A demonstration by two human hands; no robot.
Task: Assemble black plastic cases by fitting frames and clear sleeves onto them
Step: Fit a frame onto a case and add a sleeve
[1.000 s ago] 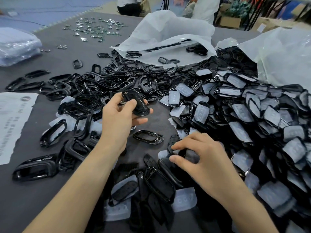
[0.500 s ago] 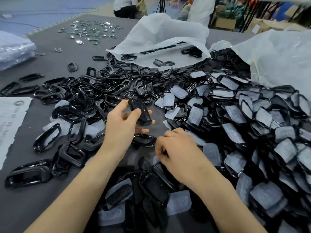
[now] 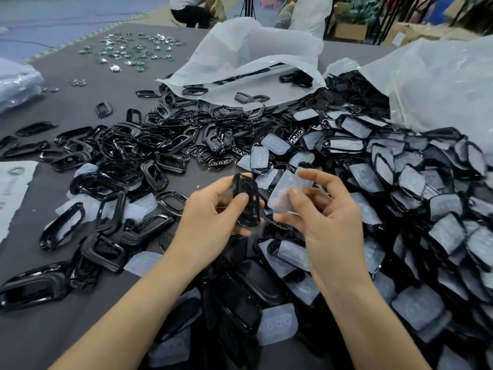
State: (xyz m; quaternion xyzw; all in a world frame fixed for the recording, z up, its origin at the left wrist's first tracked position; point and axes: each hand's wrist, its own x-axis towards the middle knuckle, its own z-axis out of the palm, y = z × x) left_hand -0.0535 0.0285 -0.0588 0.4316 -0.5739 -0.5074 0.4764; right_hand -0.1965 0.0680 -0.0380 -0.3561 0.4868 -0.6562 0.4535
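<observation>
My left hand [image 3: 210, 217] grips a black plastic case [image 3: 246, 201] upright above the grey table, thumb on its front face. Just to its right, my right hand [image 3: 322, 217] pinches a clear sleeve [image 3: 286, 192] between thumb and fingers. The sleeve hangs a small gap away from the case, apart from it. Loose black frames [image 3: 128, 145] lie piled to the left and behind. A big heap of black cases with clear sleeves [image 3: 400, 198] fills the right side.
Two white plastic bags [image 3: 250, 57] [image 3: 437, 89] lie open at the back, spilling parts. Small metal pieces [image 3: 128, 49] are scattered far left. A printed paper sheet [image 3: 13, 190] lies at the left edge. A person crouches beyond the table [image 3: 190, 9].
My right hand lifted out of the pile near the table's front with a clear sleeve and came up beside the case. My left hand kept holding the case.
</observation>
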